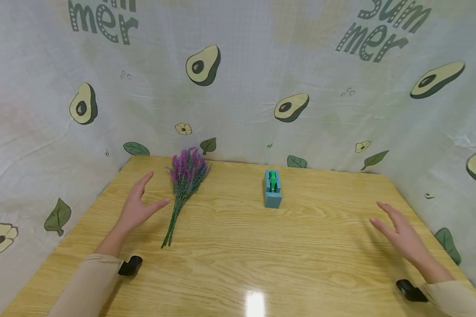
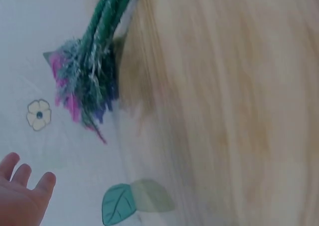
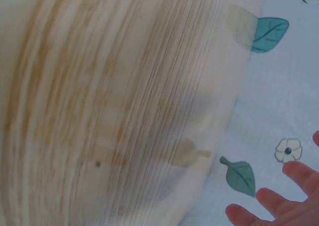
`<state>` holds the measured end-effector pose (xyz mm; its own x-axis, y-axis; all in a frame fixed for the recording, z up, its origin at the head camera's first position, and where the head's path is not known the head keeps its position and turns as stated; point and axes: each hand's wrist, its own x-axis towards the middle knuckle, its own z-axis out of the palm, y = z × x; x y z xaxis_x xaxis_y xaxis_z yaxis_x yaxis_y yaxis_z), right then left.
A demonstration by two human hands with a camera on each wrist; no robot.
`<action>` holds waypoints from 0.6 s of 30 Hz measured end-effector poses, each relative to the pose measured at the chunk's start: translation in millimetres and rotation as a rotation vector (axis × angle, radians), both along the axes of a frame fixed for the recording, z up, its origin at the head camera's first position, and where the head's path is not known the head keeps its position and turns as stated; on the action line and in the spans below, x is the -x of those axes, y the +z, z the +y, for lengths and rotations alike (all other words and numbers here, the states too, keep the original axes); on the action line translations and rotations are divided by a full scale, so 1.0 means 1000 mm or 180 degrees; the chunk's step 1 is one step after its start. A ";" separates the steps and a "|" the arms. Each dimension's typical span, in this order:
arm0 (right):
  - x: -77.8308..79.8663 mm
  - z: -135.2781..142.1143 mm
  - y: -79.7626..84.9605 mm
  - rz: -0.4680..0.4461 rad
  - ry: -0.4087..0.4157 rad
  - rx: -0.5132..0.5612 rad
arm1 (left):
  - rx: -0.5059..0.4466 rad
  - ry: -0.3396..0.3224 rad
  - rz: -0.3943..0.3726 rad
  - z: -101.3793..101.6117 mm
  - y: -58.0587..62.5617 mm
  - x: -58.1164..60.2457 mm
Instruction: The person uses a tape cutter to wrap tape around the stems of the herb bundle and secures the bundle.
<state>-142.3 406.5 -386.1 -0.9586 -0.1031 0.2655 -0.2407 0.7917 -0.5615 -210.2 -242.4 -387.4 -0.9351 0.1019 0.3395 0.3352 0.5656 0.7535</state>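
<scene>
A bunch of artificial lavender (image 1: 185, 180) lies on the left half of the table, its purple heads toward the back and its green stems toward the front. My left hand (image 1: 138, 207) hovers just left of the bunch, fingers spread and apart from it. In the left wrist view the lavender (image 2: 94, 71) appears beyond the fingers of that hand (image 2: 22, 196). Right of the middle stands a blue tape dispenser (image 1: 273, 189) with a green roll of tape. Over at the right side, my right hand (image 1: 402, 233) is held with relaxed fingers, touching nothing; its fingertips (image 3: 294, 171) show in the right wrist view.
The wooden table (image 1: 230, 237) is bordered at the back and both sides by a pale cloth (image 1: 246, 57) printed with avocados, leaves and flowers. Black wrist cameras sit at both cuffs, the left camera (image 1: 131, 266) and the right camera (image 1: 410, 290).
</scene>
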 end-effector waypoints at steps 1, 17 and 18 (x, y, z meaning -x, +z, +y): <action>0.000 -0.002 0.000 0.0000 0.0007 0.0025 | -0.0046 -0.0029 0.0011 0.003 0.001 0.000; 0.007 -0.030 0.000 -0.0348 -0.0015 0.0191 | -0.0338 -0.0196 -0.0074 0.046 0.002 0.012; 0.008 -0.031 0.000 -0.0351 -0.0011 0.0199 | -0.0344 -0.0208 -0.0079 0.048 0.002 0.013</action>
